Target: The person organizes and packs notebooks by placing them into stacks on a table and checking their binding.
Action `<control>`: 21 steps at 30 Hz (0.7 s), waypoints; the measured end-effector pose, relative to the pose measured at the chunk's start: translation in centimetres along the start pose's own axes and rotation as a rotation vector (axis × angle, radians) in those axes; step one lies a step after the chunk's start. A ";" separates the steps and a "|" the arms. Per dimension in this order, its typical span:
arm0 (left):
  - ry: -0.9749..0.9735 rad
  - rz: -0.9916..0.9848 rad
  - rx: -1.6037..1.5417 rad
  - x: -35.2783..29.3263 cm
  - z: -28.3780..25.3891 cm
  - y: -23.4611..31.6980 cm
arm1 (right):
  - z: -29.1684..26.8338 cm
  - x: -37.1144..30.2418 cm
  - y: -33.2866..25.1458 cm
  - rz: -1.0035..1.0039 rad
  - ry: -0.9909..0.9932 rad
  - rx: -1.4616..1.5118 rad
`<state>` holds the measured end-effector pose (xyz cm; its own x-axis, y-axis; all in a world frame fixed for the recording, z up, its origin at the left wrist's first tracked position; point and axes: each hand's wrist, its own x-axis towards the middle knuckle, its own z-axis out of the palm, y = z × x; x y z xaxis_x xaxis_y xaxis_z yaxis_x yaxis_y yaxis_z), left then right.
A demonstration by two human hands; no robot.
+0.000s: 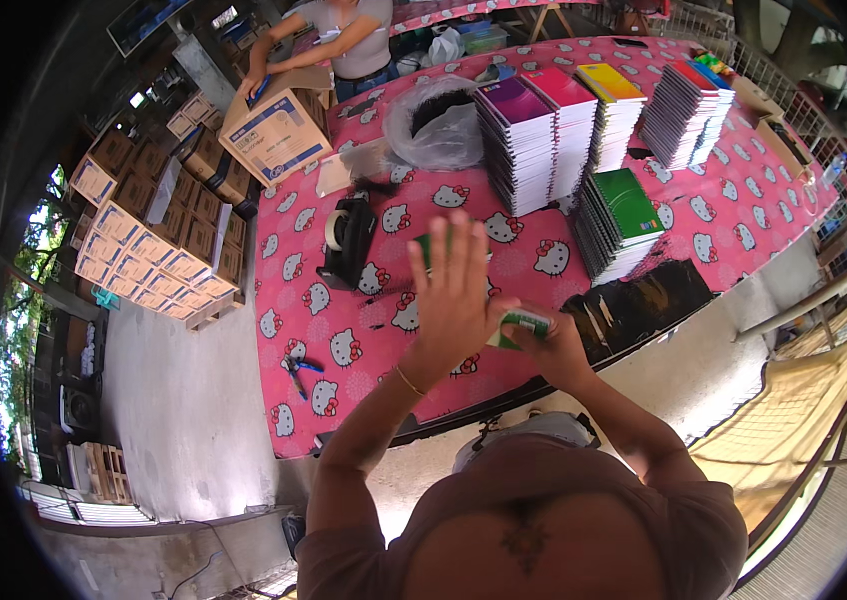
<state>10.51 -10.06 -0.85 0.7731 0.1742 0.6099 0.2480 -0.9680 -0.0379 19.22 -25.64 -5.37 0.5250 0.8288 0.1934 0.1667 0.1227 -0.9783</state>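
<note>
The surface [374, 335] was pink, patterned with white cat faces and red bows. The notebooks [626, 205] had green, purple, pinkish-red, yellow and red covers above white page edges [522, 160]. The held item [527, 322] showed green and white. The dispenser [356, 245] was black, the cartons [279, 138] brown, white and blue.

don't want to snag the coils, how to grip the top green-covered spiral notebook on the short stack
Probably pinch the green notebook by its near edge, thumb on top, coming from the near side: white page edges face there, dark coils line the left.

Tape dispenser [349, 245] left of notebook stacks [519, 150] on the table [384, 345].
</note>
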 end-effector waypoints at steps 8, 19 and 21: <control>-0.011 0.010 -0.096 0.1 -0.4 2.9 | -1.7 0.6 -1.4 -0.125 0.056 -0.178; -0.100 0.125 -0.282 -5.3 1.0 6.8 | -3.3 1.8 -2.5 -0.209 0.119 -0.301; -0.020 0.091 -0.390 -3.7 -0.4 6.6 | -3.4 1.8 -2.1 -0.198 0.125 -0.293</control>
<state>9.09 -17.11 -3.03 0.7941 0.0847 0.6018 -0.0589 -0.9749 0.2149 22.63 -26.28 -2.71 0.5535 0.7294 0.4021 0.4974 0.0977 -0.8620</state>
